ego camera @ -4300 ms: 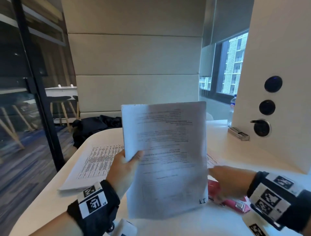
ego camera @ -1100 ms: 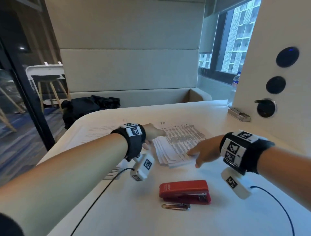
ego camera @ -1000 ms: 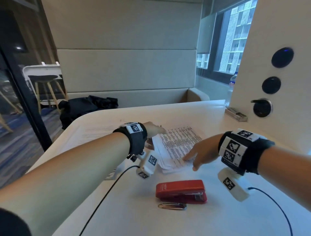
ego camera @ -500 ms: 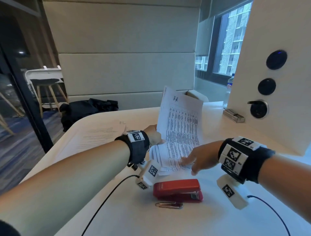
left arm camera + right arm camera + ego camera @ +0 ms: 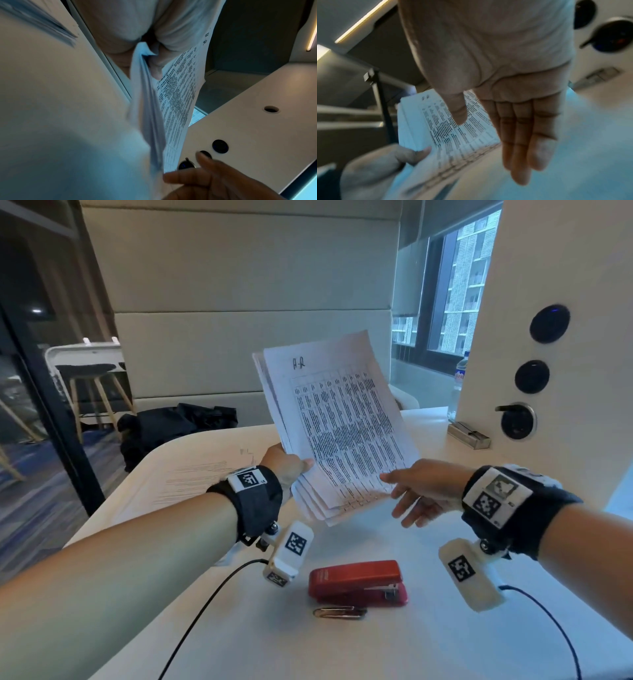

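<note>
The left hand (image 5: 286,465) pinches the lower left edge of the stack of papers (image 5: 342,419), white sheets of tiny black words in boxes, fanned out and held up tilted over the middle of the table (image 5: 342,652), with the right hand (image 5: 421,491) flat and open just beside them.

so the stapler (image 5: 358,582) sits on the worktop (image 5: 342,652), paper clip (image 5: 339,612) just in front of it, stack of papers (image 5: 339,426) up behind them between left hand (image 5: 284,467) and right hand (image 5: 424,491), loose sheets (image 5: 195,477) lying further left
</note>
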`<state>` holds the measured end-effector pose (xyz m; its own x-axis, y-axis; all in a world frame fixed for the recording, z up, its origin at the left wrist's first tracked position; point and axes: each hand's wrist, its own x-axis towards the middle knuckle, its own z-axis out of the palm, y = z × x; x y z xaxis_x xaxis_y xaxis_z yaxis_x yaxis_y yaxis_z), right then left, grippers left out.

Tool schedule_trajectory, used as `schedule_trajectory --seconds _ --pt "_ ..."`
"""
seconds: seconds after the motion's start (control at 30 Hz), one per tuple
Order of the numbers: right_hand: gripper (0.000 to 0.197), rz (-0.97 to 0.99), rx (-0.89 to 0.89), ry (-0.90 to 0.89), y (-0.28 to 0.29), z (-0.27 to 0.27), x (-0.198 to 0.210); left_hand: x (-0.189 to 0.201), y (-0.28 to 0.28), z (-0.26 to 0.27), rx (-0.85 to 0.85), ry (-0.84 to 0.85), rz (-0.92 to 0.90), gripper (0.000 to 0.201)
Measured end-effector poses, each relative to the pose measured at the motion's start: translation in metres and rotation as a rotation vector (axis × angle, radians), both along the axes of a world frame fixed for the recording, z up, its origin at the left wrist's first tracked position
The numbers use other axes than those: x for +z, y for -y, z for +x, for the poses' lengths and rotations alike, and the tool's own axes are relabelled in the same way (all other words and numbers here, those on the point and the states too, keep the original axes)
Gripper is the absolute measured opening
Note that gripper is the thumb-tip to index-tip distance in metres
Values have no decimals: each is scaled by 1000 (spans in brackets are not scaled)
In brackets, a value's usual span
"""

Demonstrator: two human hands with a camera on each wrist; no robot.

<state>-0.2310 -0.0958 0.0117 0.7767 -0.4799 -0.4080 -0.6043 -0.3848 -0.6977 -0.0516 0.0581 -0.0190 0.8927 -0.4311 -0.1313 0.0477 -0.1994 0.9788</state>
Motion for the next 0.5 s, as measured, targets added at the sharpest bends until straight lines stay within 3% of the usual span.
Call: schedule_trajectory --seconds 0.1,0.2,0.27,0.33,0.4,0.5 --pt "62 154 -107 23 0 -2 5 7 0 -8 70 -33 -117 55" --pt "60 345 -164 139 -6 -2 3 14 -1 -17 105 -71 -193 47" --pt "46 514 -216 364 -12 0 -1 17 -4 -25 81 -150 -277 49" --pt "22 506 -283 592 -16 3 -2 19 -6 -32 45 -132 -316 49" --pt "17 386 -336 697 -18 4 1 27 -11 -36 60 -7 -248 63" --pt "24 257 -319 705 -13 -1 6 48 -29 -27 265 507 -9 93"
